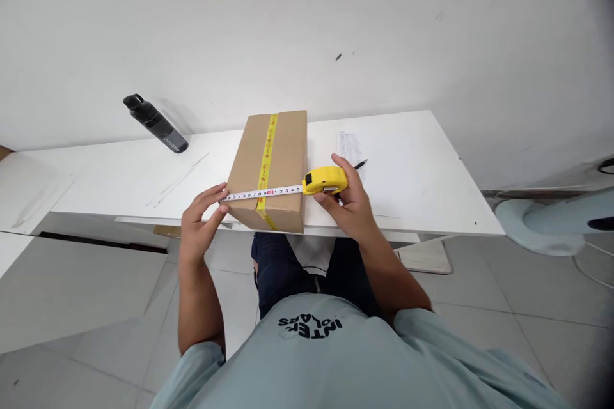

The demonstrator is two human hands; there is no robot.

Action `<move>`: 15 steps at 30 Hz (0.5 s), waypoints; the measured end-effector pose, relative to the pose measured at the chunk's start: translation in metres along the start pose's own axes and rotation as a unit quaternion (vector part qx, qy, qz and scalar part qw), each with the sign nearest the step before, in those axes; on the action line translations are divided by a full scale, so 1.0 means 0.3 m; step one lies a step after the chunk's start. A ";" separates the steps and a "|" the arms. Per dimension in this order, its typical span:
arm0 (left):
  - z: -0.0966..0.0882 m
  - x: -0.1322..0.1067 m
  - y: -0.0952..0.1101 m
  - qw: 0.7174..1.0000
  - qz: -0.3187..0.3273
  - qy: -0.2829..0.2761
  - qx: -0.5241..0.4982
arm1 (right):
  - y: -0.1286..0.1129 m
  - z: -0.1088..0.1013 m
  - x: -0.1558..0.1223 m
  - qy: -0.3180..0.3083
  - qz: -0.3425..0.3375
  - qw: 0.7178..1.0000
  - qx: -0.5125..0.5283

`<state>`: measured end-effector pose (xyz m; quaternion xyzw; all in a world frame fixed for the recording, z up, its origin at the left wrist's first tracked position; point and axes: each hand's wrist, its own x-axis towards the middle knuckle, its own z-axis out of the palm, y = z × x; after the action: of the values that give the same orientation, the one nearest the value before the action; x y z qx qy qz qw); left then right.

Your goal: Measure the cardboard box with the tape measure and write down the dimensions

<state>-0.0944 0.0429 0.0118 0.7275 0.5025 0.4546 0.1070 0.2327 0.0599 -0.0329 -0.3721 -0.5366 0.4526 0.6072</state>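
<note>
A brown cardboard box [244, 153], sealed with yellow printed packing tape [265, 163], rests on the white table near its front edge. Across the box top, close to its near edge, runs the white measuring blade [248, 194] of a tape measure. My left hand [200, 220] pinches the blade's end at the box's left edge; the fingers partly hide that end. At the right edge, my right hand [354, 208] grips the yellow tape measure case [329, 177], its thumb below and fingers above. The last number showing beside the case is a 5 past the red 10.
A black bottle [156, 123] stands at the back left by the wall. Right of the box, a printed sheet [348, 146] lies on the white table [422, 172] with a black pen [361, 165] on it. A pale curved object [537, 230] is beyond the table's right end.
</note>
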 end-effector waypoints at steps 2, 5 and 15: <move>-0.018 -0.013 0.024 0.999 0.032 0.033 0.025 | -0.004 0.022 -0.005 -0.005 0.014 0.999 0.033; -0.011 -0.019 0.073 0.982 0.138 0.066 0.114 | -0.006 0.053 -0.033 -0.020 0.025 0.999 0.042; 0.171 -0.084 0.302 0.901 0.402 0.041 0.158 | -0.078 0.047 -0.194 -0.091 -0.002 0.990 0.109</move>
<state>0.0005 -0.0053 0.0244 0.8560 0.2365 0.4030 -0.2212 0.2215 -0.0032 -0.0273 -0.2597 -0.5375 0.5390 0.5942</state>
